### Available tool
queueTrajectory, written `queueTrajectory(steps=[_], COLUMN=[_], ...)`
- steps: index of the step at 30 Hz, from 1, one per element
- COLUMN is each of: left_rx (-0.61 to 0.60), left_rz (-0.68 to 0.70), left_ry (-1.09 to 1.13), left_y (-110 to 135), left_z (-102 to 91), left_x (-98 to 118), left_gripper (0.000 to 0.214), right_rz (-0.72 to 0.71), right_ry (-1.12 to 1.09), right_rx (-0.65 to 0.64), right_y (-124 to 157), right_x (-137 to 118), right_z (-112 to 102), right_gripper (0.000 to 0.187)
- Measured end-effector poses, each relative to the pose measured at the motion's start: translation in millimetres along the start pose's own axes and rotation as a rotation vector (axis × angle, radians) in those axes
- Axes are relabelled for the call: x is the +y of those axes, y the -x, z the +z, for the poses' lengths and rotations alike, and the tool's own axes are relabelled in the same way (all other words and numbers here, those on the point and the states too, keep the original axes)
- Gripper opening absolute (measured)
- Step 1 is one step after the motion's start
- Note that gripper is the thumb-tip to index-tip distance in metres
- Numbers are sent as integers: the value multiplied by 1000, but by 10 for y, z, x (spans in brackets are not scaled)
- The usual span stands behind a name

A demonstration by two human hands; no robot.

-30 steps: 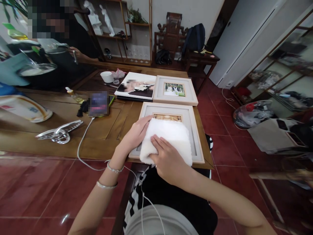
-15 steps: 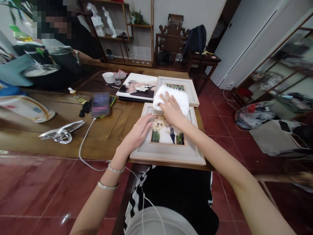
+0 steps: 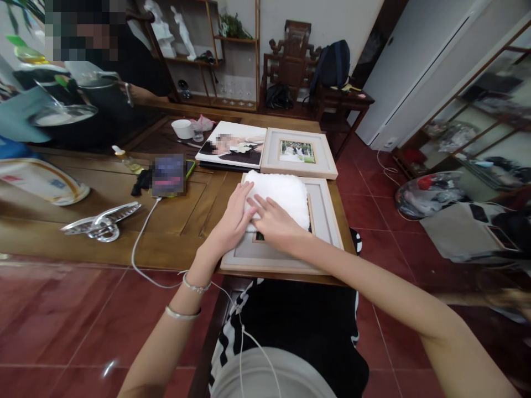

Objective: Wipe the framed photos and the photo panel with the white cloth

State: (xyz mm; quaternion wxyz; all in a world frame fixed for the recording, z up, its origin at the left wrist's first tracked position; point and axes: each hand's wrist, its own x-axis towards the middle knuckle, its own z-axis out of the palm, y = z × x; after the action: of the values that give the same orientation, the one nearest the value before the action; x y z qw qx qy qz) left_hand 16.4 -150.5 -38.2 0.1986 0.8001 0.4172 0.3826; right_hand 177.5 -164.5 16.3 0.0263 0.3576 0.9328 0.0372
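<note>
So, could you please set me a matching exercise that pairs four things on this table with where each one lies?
Things:
1 white towel
2 small picture frame
3 silver clip
4 white cup

Places:
a left of the photo album
b on the large frame, under the right hand
c right of the photo album
d near the table's front edge, left of the white cable

Pairs: 1-b; 2-c; 3-d; 4-a
</note>
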Motion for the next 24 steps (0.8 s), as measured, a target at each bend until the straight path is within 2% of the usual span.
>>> queueTrajectory(steps=[5, 9, 12, 15, 17, 19, 22, 24], left_rx=[0, -34, -60, -112, -127, -124, -121, -123], left_rz=[-13, -24, -35, -7, 24, 35, 38, 42], left_ry=[7, -23, -39, -50, -54, -58, -52, -43], left_y=[-2, -9, -12, -17, -24, -33, -43, -43], left_z=[-11, -17, -29, -44, -51, -54, -47, -39], left_x=[2, 31, 67, 90, 95, 94, 87, 77], left_gripper=[54, 53, 51, 49, 47, 47, 46, 45], right_rz=[-67, -150, -173, -99, 68, 297, 585, 666], right_ry=[-90, -168, -323, -544, -648, -663, -414, -181], right_rx=[1, -18, -102, -133, -32, 198, 612, 763], right_y=[335, 612, 803, 947, 1003, 1023, 982, 903], right_x=[-278, -377, -231, 87, 329, 549, 810, 934], right_z=[-91, -240, -425, -596, -641, -626, -570, -553], right_gripper=[24, 26, 36, 38, 26, 11, 27, 29])
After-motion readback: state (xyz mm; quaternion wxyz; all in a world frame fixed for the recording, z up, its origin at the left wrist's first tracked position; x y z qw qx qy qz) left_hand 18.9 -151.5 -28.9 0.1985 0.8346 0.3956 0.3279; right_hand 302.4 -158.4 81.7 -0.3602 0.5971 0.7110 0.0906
